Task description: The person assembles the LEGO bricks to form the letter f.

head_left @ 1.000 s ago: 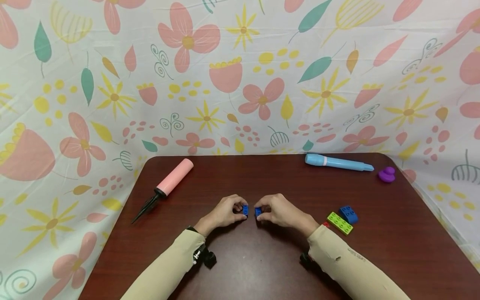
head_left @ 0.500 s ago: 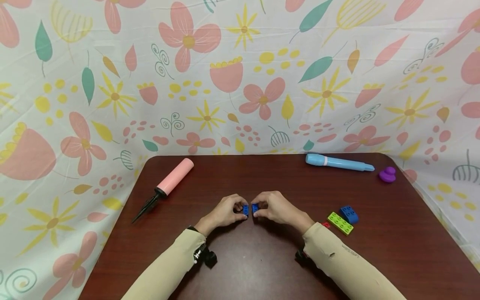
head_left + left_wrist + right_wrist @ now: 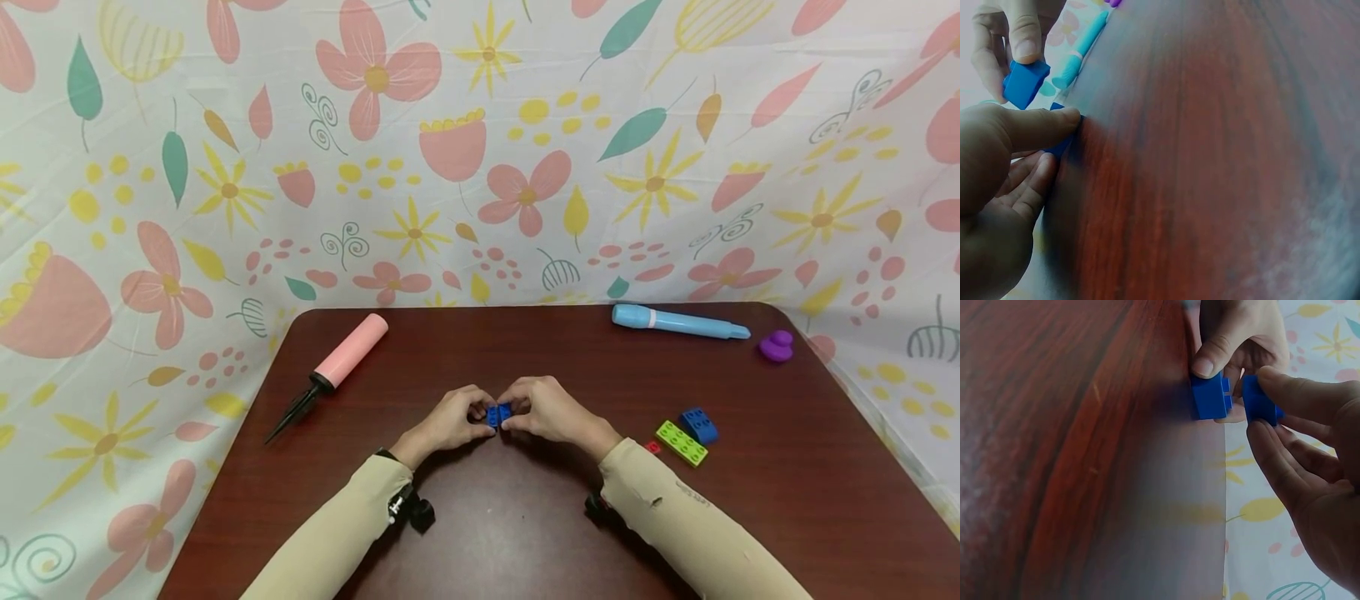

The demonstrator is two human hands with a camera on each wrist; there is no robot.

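Note:
Between the thumb and fingers of my left hand is a small blue building brick, close to the table surface. My right hand pinches a second blue building brick, thumb on one side and fingers on the other. In the head view the two bricks sit side by side between the fingertips. The right wrist view has the left brick's studs pointing up toward the underside of the right brick, with a narrow gap between them. Fingers cover much of the left brick in the left wrist view.
Right of my right forearm lie a lime green brick, a blue curved brick and a small red brick. A light blue pump-like tube and a purple toy lie at the back right, a pink hand pump at the left.
My right hand has moved left with its blue brick, closing the distance to the left hand's brick. The left hand has stayed nearly still.

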